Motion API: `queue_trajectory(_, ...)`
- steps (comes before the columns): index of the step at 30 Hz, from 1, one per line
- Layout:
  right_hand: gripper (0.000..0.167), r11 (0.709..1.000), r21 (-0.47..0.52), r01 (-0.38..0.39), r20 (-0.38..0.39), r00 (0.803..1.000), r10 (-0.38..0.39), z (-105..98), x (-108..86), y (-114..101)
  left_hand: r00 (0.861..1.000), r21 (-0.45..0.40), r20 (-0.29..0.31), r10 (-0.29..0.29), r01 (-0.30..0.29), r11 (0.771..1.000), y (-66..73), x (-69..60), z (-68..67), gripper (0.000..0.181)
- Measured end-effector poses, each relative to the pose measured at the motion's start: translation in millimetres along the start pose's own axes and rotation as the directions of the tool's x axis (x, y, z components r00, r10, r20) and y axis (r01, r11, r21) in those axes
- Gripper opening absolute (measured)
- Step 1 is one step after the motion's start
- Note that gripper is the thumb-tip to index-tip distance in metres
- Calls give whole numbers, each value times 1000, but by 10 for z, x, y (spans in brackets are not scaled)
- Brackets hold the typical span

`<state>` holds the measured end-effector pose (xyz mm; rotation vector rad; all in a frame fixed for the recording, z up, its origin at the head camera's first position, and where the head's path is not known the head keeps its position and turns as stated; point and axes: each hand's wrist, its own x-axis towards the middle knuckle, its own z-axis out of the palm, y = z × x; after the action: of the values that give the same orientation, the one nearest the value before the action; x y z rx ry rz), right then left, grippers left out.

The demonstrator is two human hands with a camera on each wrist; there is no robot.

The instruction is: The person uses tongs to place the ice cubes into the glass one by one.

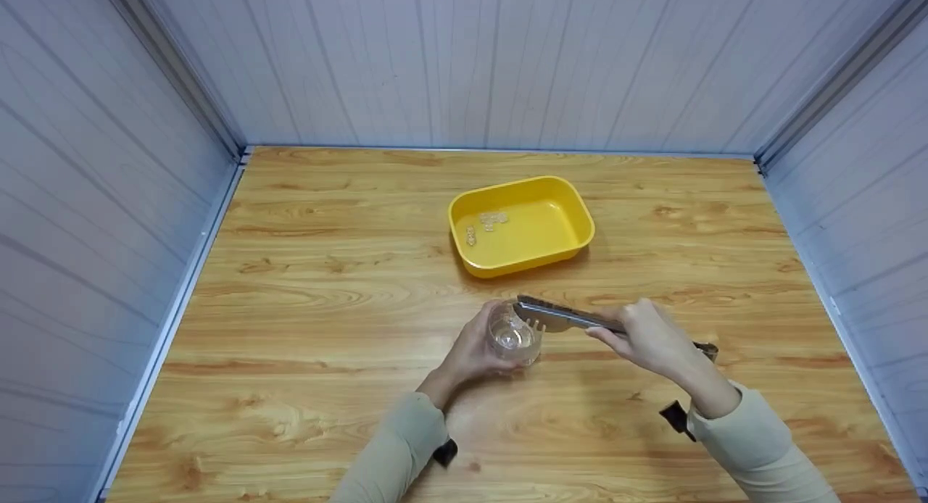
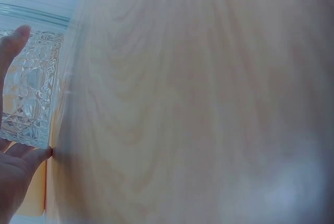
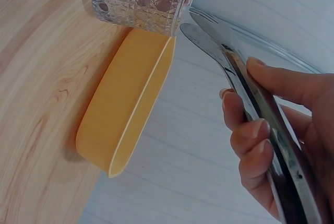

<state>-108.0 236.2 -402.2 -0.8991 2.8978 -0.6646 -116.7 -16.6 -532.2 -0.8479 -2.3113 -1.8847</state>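
Note:
My left hand (image 1: 471,349) grips a clear, cut-pattern glass (image 1: 513,338), fingers and thumb round its side. In the left wrist view, the thumb lies along the glass (image 2: 31,85) near its rim. Metal tongs (image 1: 589,319) are held in my right hand (image 1: 652,340), with their tips at the rim of the glass. In the right wrist view, the tongs (image 3: 282,140) are pressed nearly together, one tip tined and the other rounded. Nothing shows between those tips. Whether anything lies inside the glass is hard to tell.
Beyond the hands stands a yellow tray (image 1: 533,264) on the wooden table (image 1: 326,271). Several small clear pieces (image 1: 493,218) lie at its left end. Pale panel walls (image 1: 464,68) enclose the table at the back and both sides.

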Motion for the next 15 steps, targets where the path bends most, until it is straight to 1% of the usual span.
queue_trajectory(4, 26, 1000, -8, 3, -3, 1000, -3, 0, 0, -1, 1000, 5, 7, -16, 16, 1000, 58, 7, -16, 86)
queue_trajectory(8, 26, 1000, -15, 7, -7, 1000, -7, 2, -1, -2, 1000, -2, 10, -20, 20, 1000, 56, 6, -17, 87)
queue_trajectory(12, 28, 1000, -14, 2, -7, 1000, -2, 0, -2, -2, 1000, -13, 2, -6, 6, 1000, -2, 0, -3, 89)
queue_trajectory(15, 32, 1000, -6, -13, -4, 1000, 12, -3, 1, 2, 1000, 5, -1, -21, 21, 1000, -119, -13, 27, 92)
